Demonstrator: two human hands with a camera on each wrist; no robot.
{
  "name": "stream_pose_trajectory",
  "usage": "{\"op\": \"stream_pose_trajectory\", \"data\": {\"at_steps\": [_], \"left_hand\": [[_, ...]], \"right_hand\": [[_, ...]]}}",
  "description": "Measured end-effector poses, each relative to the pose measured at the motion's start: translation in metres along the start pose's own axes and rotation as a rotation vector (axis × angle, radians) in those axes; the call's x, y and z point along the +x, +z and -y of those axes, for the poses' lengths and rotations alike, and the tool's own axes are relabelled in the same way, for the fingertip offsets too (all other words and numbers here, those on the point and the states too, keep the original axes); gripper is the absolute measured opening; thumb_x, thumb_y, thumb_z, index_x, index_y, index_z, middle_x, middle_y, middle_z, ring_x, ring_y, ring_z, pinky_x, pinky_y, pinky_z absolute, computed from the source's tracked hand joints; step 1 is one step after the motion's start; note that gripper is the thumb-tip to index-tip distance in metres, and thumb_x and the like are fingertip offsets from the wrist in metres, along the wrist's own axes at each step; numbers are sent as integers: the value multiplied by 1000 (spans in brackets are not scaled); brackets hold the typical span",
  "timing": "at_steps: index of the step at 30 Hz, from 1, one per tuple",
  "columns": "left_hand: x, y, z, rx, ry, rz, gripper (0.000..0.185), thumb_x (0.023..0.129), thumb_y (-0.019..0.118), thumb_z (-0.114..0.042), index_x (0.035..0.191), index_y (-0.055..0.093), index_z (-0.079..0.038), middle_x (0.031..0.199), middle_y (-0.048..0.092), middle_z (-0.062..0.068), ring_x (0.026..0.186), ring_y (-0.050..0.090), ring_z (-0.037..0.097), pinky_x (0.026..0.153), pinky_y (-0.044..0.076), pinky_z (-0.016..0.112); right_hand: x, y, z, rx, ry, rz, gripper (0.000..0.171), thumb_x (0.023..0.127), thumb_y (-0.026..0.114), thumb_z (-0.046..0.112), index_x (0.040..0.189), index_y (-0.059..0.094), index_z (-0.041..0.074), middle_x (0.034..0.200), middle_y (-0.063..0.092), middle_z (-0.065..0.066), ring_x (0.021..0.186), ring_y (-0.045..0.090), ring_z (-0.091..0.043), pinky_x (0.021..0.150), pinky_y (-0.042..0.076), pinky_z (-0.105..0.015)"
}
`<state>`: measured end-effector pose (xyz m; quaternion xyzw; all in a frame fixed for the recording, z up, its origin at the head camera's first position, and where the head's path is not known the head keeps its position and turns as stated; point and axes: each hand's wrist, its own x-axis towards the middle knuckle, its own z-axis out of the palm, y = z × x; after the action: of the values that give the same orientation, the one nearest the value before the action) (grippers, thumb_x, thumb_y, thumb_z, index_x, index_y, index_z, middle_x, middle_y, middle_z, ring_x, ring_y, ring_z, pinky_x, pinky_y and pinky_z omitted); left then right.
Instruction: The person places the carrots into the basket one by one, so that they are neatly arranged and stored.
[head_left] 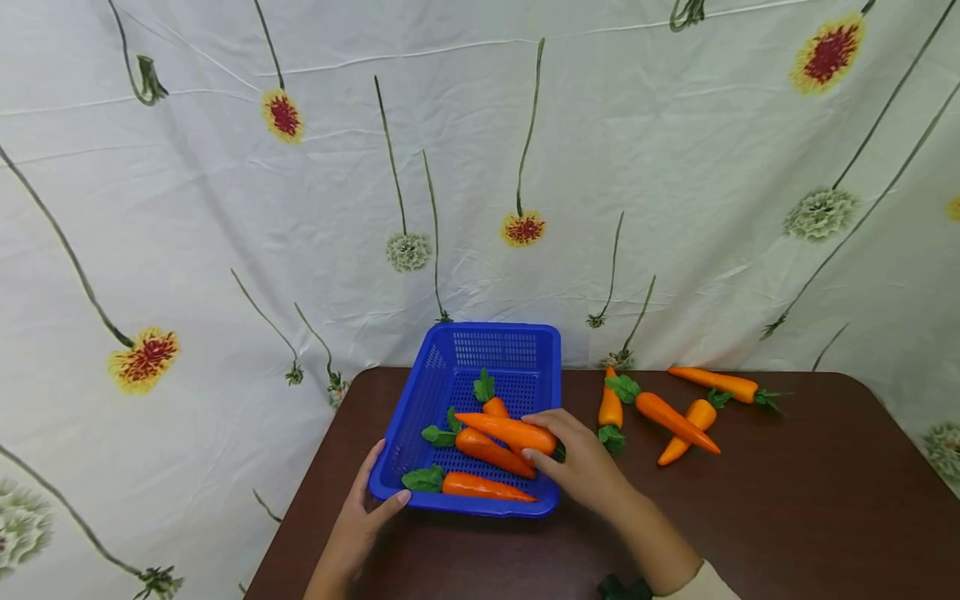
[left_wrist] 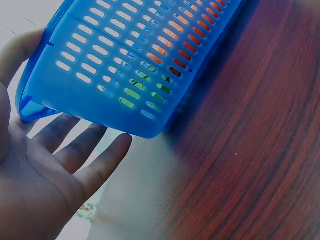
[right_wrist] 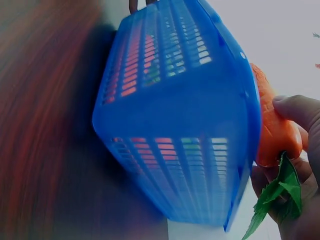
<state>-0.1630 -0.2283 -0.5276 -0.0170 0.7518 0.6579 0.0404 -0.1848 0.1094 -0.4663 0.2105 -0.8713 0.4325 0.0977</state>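
We can read no text, label, brand, number or sign in any of the three views.
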Motion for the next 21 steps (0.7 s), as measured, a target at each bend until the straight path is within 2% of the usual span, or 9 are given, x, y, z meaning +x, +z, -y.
{"op": "stream_pose_trajectory", "data": {"at_steps": [8,15,21], "left_hand": [[1,1,0,7,1,-3,79,92,65,-17,151,19,-43,158,27,11,137,38,33,90,43,11],[1,1,-1,19,-6,-7,79,92,64,-19,151,18,-43,157,28,10,134,40,32,90,44,12],[0,1,-1,31,-11,-10,78,92,65,-20,151,18,-44,156,30,10,133,42,33,91,44,14]], "right_hand": [[5,19,12,16,-37,43,42,89,68,34,129,60,24,123,59,11,113,59,-10,93,52,-35],[12,33,20,12,-54,98,43,91,65,38,132,57,28,127,58,10,108,58,-9,85,51,-31],[18,43,26,-9,-85,141,43,92,63,38,133,55,30,129,56,10,109,57,-9,86,50,-30]]}}
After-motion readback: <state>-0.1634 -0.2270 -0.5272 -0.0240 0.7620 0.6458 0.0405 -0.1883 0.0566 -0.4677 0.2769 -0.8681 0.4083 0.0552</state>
